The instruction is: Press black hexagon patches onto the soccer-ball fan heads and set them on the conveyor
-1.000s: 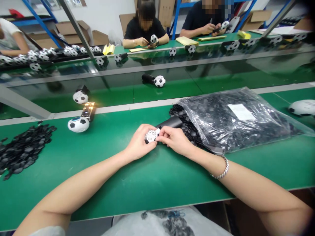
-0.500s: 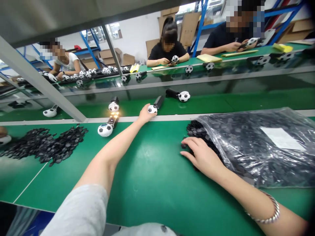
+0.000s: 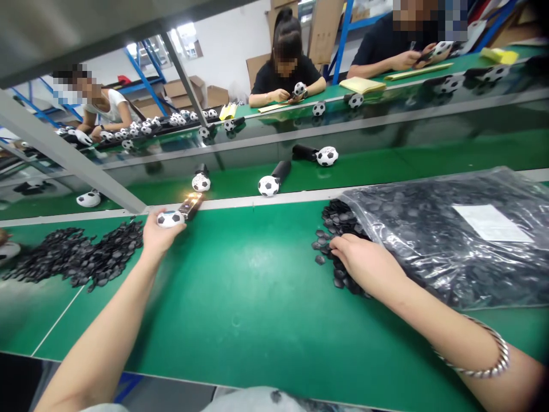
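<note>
My left hand [image 3: 156, 236] reaches out to the left and closes on a small football-shaped toy [image 3: 170, 218] whose dark handle [image 3: 190, 205] glows with light. The toy lies at the far edge of the green table [image 3: 257, 297]. My right hand [image 3: 364, 262] lies palm down on loose black flat pieces [image 3: 332, 226] that spill from the mouth of a clear plastic bag [image 3: 450, 240]. Its fingers curl down into the pieces, and what they pinch is hidden.
A second heap of black pieces [image 3: 81, 257] lies at the left. Football toys with black handles [image 3: 269, 184] [image 3: 326, 155] [image 3: 201, 182] ride the conveyor belt beyond the table. A slanted metal post [image 3: 77, 166] crosses at the left. Other people work at the far bench.
My left hand let go of the toy it set on the belt and swung left onto the lit toy. My right hand stayed at the bag's mouth, fingers curling in.
</note>
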Tool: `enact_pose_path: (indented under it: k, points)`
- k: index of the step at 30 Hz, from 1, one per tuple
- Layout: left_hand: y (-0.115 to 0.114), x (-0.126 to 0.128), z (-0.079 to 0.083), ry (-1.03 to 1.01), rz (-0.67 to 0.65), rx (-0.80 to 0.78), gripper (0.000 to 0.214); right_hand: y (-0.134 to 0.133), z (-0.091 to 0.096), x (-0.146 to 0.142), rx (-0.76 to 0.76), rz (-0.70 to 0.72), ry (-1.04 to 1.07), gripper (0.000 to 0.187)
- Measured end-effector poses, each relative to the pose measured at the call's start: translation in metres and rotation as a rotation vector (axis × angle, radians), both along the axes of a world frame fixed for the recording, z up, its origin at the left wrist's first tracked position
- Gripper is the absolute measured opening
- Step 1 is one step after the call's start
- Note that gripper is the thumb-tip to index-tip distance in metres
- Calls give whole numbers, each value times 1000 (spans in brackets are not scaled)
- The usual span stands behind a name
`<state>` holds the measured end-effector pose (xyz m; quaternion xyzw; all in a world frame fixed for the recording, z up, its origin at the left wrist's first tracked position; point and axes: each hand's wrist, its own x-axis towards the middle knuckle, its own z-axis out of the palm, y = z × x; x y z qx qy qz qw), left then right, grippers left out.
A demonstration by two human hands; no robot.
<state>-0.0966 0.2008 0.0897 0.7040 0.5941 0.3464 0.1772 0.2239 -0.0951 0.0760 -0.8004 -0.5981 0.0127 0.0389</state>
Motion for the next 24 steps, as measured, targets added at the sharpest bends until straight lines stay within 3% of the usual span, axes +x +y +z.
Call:
enact_pose_path:
  k: [2, 5, 7, 9, 12, 16, 20, 24]
  points:
    - [-3, 6, 14, -67, -32, 174, 69, -1, -1, 0, 24, 13, 58, 21]
    - [-26, 25, 47, -134, -219, 304, 65, -1, -2, 1, 59, 26, 148, 22]
    - [-49, 44, 63, -72, -369, 272, 60, 0, -3, 0, 92, 36, 209, 22]
    - [-72, 68, 67, 47, -520, 176, 59, 3, -3, -1, 141, 64, 282, 22]
    - [-100, 106, 53, 216, -746, 22, 60, 5, -3, -3, 208, 101, 389, 18]
    - [-119, 145, 24, 452, -879, -4, 59, 6, 0, -6, 266, 109, 482, 12]
    - [-124, 160, 8, 546, -938, 29, 61, 7, 1, -10, 357, 94, 619, 9]
    - [-136, 157, 4, 536, -969, 28, 65, 9, -2, -16, 412, 86, 799, 13]
